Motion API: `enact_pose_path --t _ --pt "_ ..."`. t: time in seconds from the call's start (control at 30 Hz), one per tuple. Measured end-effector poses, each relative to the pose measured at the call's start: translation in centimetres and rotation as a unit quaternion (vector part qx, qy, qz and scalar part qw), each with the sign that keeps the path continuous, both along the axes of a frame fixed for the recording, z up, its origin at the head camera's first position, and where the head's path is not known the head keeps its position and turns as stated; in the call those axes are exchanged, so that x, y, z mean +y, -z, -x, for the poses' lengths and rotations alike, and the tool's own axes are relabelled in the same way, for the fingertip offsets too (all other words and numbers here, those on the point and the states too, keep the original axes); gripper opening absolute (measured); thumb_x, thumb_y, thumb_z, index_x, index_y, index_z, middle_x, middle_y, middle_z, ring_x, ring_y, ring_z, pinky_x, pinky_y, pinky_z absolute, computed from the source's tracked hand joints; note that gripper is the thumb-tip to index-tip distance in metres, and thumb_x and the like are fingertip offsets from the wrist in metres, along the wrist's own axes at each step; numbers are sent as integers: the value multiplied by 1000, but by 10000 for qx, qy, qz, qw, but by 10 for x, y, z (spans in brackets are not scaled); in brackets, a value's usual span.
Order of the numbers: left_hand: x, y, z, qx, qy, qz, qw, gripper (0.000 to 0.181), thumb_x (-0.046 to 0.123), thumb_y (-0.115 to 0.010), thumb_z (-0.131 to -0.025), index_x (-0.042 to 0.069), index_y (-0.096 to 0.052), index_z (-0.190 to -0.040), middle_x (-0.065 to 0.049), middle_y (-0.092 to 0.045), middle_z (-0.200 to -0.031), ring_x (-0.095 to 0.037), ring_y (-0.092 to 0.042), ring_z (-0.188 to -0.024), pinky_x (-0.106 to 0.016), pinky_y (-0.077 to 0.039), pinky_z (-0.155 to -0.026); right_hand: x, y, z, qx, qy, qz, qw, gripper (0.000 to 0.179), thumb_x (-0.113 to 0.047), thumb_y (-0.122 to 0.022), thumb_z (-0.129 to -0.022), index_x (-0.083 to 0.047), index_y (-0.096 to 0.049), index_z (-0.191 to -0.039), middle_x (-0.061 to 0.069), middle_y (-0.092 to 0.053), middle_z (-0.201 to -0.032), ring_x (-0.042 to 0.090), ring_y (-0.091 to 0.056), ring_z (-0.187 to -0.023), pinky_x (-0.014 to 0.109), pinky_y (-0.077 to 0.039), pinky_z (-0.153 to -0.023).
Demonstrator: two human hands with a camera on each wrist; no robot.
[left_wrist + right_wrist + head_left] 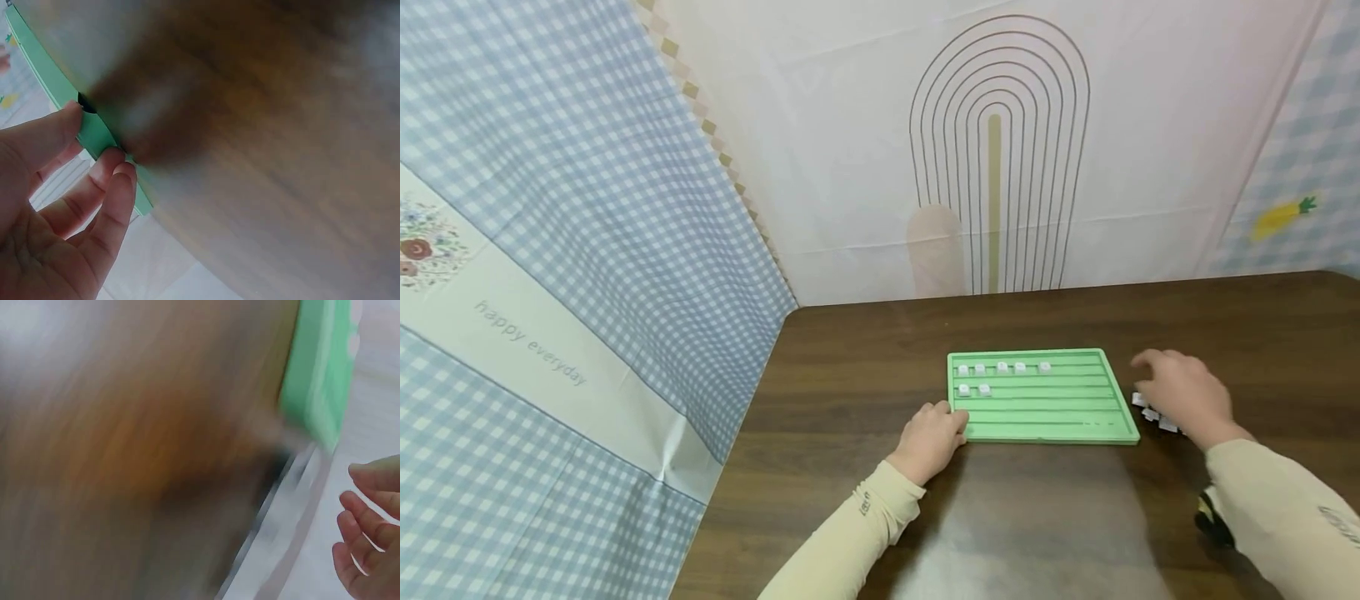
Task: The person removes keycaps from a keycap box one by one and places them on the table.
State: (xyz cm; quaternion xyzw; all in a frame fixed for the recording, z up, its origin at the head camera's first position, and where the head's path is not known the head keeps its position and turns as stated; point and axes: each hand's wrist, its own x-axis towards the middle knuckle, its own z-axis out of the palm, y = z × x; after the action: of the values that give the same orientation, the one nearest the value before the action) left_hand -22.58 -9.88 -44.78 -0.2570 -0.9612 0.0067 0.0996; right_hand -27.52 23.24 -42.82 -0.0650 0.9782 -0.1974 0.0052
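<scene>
A shallow green board (1037, 416) with raised lines across it lies on the table. Small white cubes (1002, 367) stand along its top row, and two more white cubes (974, 389) sit in the row below. With thumb and fingertips, my left hand (928, 442) grips the board's near left corner; the left wrist view shows these fingers on the green edge (56, 81). Off the board's right side, my right hand (1187, 396) is over a pile of white cubes (1150, 412) and partly hides it. Its fingers are loosely bent and apart, with nothing between them in the right wrist view.
The brown wooden table (850, 367) ends at a white curtain (850, 167) behind and a blue checked cloth (625, 167) on the left. A black and yellow object (1213, 521) lies beside the right sleeve, partly covered by it.
</scene>
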Motion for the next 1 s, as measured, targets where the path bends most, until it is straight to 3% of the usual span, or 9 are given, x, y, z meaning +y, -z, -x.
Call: enact_pose_path --t 0.23,0.4,0.7,1.0 --pt "2 -2 0 106 97 -1 9999 18 29 -68 -81 18 -55 -76 3 -53 -72 -13 -49 -61 -18 -39 -53 -91 1 10 389 -925 629 9930 27 -11 -58 -86 -5 -63 -111 18 -64 -110 39 -58 -101 51 -49 -72" --pt "7 -2 1 121 223 127 9996 19 31 -68 -81 18 -54 -77 4 -53 -71 -13 -48 -60 -17 -38 -53 -134 16 12 363 -1108 949 9886 26 -13 -61 -87 -4 -63 -111 16 -64 -108 34 -59 -98 48 -49 -77" --pt "8 -1 3 194 272 248 9991 19 32 -68 -81 19 -54 -77 4 -53 -72 -13 -51 -63 -17 -41 -55 -159 26 12 641 -936 418 9927 19 -12 -65 -84 -6 -68 -102 15 -63 -103 34 -56 -92 47 -49 -74" --pt "4 0 4 287 201 248 9991 20 31 -69 -81 19 -53 -76 5 -52 -71 -12 -48 -61 -17 -39 -55 -156 19 17 652 -1028 590 9908 21 -13 -62 -85 -7 -68 -104 16 -64 -107 35 -58 -96 48 -49 -73"
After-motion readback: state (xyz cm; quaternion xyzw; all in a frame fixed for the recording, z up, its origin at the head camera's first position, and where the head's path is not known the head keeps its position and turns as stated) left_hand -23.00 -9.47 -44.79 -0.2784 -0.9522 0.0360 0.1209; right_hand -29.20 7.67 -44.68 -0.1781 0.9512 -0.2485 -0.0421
